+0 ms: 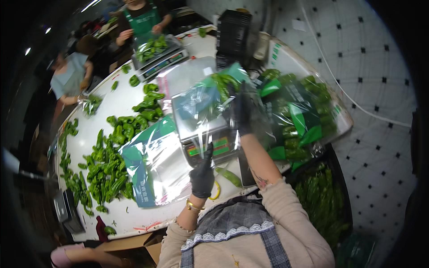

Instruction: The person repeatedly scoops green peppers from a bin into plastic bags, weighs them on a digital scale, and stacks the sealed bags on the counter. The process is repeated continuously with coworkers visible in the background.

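Observation:
My left hand point(202, 176), in a dark glove, is at the lower edge of a clear plastic bag point(197, 104), close to the display of a digital scale point(214, 147). Motion blur hides whether its fingers pinch the film. My right hand point(240, 110), gloved too, is at the bag's right side, beside some green peppers point(225, 85) in its upper part; its grip is blurred. The bag lies over the scale's platform. Left of the scale lie flat printed plastic bags point(161, 164). A single green pepper point(229, 177) lies below the scale.
Loose green peppers point(110, 167) cover the table's left part point(97, 134). Filled pepper bags point(295, 117) are stacked at right, above a dark crate of peppers point(321, 197). Across the table, a co-worker point(144, 20) is behind a second scale point(161, 58); another co-worker point(72, 77) handles a bag.

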